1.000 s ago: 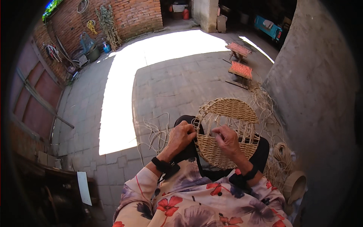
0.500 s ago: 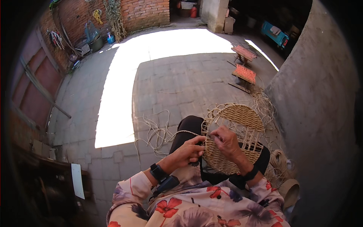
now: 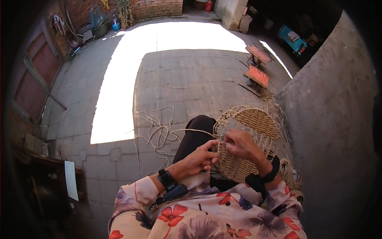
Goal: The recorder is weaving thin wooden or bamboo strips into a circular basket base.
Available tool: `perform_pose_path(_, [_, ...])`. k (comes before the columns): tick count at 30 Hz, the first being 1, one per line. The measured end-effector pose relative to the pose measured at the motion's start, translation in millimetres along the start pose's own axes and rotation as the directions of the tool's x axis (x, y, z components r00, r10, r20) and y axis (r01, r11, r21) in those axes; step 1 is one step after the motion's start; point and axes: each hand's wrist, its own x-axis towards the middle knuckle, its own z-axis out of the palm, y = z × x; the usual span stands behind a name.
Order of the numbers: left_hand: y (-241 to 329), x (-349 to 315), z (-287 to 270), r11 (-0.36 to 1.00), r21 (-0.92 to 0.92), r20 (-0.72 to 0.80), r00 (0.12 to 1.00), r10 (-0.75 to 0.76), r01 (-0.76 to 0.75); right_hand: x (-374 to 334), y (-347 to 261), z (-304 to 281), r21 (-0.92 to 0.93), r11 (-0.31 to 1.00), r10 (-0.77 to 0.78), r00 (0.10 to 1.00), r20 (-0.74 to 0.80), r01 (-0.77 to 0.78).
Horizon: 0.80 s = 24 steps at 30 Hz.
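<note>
One round woven mat [image 3: 246, 143] rests on the lap. Left hand [image 3: 201, 158] pinches one straw cord [image 3: 191, 130] at the mat's edge; right hand [image 3: 242, 144] clamps the weave. Risk: loose cords [image 3: 157, 133] underfoot tangle the working strand, or slack opens a gap. Two stools [image 3: 258, 65] stand beyond.

A single head-worn fisheye camera looks steeply down from close above the person's lap, facing forward across a paved courtyard [image 3: 187, 75] toward a brick wall [image 3: 155, 8]. Straight lines bow at the dark circular rim, with forearms entering from the lower edge.
</note>
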Motion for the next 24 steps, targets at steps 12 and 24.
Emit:
perform_pose_path(12, [-1.3, 28.2, 9.6, -0.014, 0.943, 0.202, 0.536, 0.819, -0.334, -33.7, -41.8, -100.3, 0.769, 0.637, 0.098, 0.995, -0.005, -0.059])
perform_pose_path(24, [-15.8, 38.8, 8.0, 0.877, 0.288, -0.505, 0.717, 0.480, -0.384, -182.7, 117.0, -186.1, 0.800, 0.422, 0.676, 0.440, -0.591, 0.427])
